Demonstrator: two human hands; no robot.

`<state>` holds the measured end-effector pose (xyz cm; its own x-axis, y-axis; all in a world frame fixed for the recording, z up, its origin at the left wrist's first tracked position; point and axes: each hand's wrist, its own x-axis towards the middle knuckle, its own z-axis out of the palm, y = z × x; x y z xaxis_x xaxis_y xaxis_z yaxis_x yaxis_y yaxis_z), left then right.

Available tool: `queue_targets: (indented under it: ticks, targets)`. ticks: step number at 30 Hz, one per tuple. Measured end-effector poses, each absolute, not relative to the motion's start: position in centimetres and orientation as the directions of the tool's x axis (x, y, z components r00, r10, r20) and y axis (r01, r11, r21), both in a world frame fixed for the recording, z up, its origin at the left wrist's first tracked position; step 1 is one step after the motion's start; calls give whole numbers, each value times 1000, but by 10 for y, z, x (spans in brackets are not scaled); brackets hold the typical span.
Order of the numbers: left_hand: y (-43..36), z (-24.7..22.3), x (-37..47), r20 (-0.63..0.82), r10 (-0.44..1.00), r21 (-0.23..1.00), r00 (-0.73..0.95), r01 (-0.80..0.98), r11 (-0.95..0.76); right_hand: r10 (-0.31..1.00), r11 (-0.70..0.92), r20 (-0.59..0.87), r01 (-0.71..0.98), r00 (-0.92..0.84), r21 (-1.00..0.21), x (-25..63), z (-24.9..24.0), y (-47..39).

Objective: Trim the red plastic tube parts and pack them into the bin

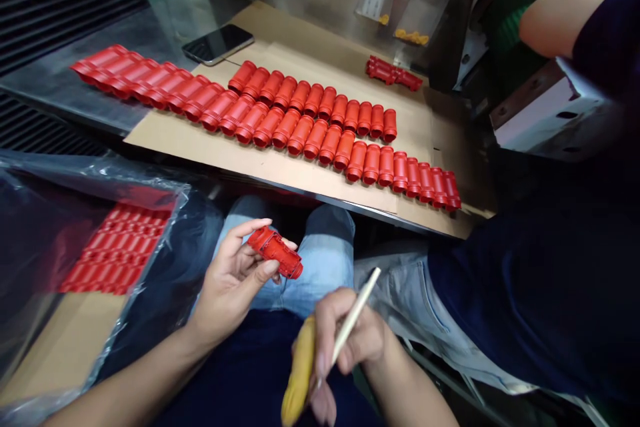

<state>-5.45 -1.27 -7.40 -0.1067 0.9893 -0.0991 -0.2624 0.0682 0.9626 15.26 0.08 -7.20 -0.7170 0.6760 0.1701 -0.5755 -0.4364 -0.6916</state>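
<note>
My left hand [240, 273] grips a red plastic part [276, 252] between thumb and fingers, above my lap. Lower and to the right, my right hand [345, 333] is closed around a pale, thin stick [356, 313] that points up and to the right. Something yellow [300, 373] lies along the fingers of that hand; whether it is a finger cover or a separate object, I cannot tell. On the table, a long row of red cylindrical parts [267, 125] runs diagonally, with a shorter row [303, 95] behind it.
Cardboard [200, 153] covers part of the metal table. A phone [219, 45] and a red piece [393, 73] lie toward the back. Bags with yellow bits [411, 36] are behind. At left, a plastic-lined box [75, 340] holds red parts. A person sits at right beside a white box [545, 113].
</note>
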Motion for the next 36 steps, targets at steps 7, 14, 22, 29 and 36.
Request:
queue_targets:
  ticks: [7,14,22,29,36]
  targets:
    - [-8,-72,-55,-199,980,878,-26,-448,167,896,409,384,79,-223,-909,172,-54,8]
    - [-8,-64,-52,-199,980,854,19,-487,183,795,587,544,118,-268,-801,156,-65,4]
    - [-9,-66,-52,-169,985,859,39,-485,166,781,610,559,146,-278,-779,156,-64,4]
    - [-10,-66,-50,-187,982,831,22,-530,171,858,484,444,115,-259,-868,155,-68,2]
    - [-6,-63,-54,-290,952,785,99,-544,296,625,779,583,358,-519,-515,177,-72,14]
